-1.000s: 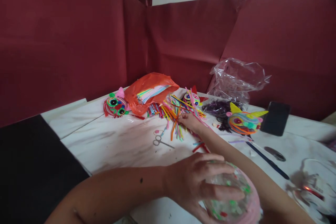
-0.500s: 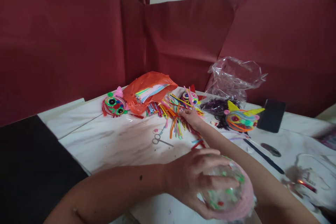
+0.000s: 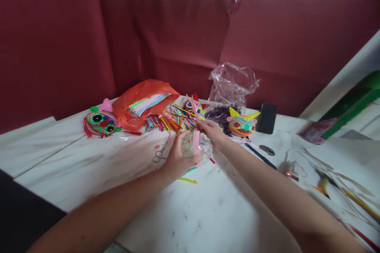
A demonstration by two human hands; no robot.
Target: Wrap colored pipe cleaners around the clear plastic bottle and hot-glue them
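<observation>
My left hand (image 3: pixel 177 151) is wrapped round a clear ball (image 3: pixel 204 149) with coloured bits inside and a pink fuzzy band (image 3: pixel 196 142) round its middle. Just beyond the ball, my right hand (image 3: pixel 211 132) has its fingers pinched together. A pink pipe cleaner (image 3: pixel 193 107) runs up from its fingertips, in front of a decorated face ball (image 3: pixel 189 105). Loose coloured pipe cleaners (image 3: pixel 177 114) lie heaped behind both hands. Left of my left hand lie scissors (image 3: pixel 158 155), partly hidden by it.
An orange plastic bag (image 3: pixel 130 102) holds pale pipe cleaners. Decorated balls stand at left (image 3: pixel 99 119) and right (image 3: pixel 242 123). A crumpled clear bag (image 3: pixel 233 83), a black phone (image 3: pixel 266 118), a dark strip (image 3: pixel 260 156) and a cable with a glowing red light (image 3: pixel 292 176) lie rightward.
My left hand has carried the ball forward from near me to beside my right hand. The ball has turned, so its pink band stands upright. The view has swung right.
</observation>
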